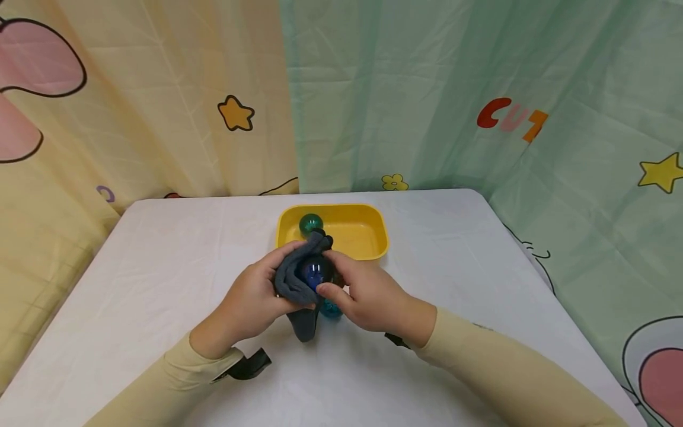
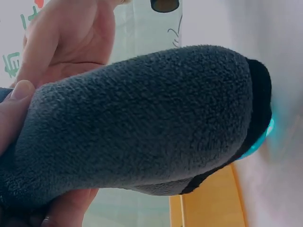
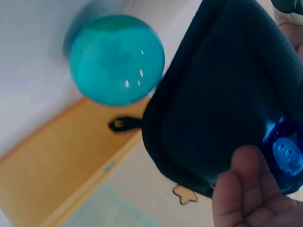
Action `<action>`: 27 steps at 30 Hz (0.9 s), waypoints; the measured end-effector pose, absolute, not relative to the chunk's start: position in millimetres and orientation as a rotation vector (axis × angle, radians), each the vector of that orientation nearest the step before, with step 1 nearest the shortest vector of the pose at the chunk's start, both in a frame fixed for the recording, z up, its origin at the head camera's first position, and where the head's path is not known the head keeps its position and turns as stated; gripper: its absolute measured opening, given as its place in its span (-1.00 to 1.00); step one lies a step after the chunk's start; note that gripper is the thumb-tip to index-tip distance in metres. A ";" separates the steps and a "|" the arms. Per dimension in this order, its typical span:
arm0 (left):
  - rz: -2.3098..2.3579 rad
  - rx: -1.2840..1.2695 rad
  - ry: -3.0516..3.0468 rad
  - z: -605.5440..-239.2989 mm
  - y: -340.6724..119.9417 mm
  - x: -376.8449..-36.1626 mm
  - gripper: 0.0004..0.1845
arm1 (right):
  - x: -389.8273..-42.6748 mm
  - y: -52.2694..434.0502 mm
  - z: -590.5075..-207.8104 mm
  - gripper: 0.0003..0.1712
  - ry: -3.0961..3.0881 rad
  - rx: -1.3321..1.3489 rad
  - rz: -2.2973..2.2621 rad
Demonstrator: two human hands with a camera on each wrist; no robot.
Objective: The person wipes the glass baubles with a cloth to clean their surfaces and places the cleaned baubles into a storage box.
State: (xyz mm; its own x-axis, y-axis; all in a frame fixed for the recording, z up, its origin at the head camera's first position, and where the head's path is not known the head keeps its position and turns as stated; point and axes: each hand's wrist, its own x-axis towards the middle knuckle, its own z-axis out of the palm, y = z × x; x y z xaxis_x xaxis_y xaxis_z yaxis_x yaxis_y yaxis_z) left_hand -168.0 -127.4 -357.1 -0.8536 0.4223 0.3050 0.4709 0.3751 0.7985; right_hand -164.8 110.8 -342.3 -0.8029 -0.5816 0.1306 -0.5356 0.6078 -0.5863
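While fuzzy, the grey sock [image 1: 294, 284] wraps a glossy blue ball [image 1: 316, 271].

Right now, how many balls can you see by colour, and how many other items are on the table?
Blue ball, held in the hands with the sock: 1
Teal ball on the table: 1
Green ball in the tray: 1
Grey sock: 1
Yellow tray: 1
Total: 5
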 end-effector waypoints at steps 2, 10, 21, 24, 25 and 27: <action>-1.524 -0.809 -2.566 -357.1 -128.1 -169.2 -0.09 | -165.5 110.6 -342.0 -0.16 2.809 -1.067 -0.854; -1.630 -0.766 -2.583 -357.5 -129.6 -170.4 -0.13 | -169.7 111.8 -344.8 -0.21 2.994 -1.292 -0.465; -1.504 -0.851 -2.593 -359.3 -129.4 -168.3 -0.09 | -166.5 112.6 -349.4 -0.33 2.795 -1.020 -0.877; -1.476 -0.850 -2.598 -360.5 -129.3 -168.3 -0.09 | -167.1 111.3 -351.7 -0.48 2.722 -0.921 -0.983; -1.479 -0.849 -2.595 -360.6 -129.0 -168.4 -0.08 | -167.2 110.8 -351.6 -0.48 2.716 -0.912 -0.992; -1.500 -0.847 -2.582 -360.5 -128.3 -169.2 -0.08 | -167.2 110.2 -350.9 -0.40 2.726 -0.936 -0.977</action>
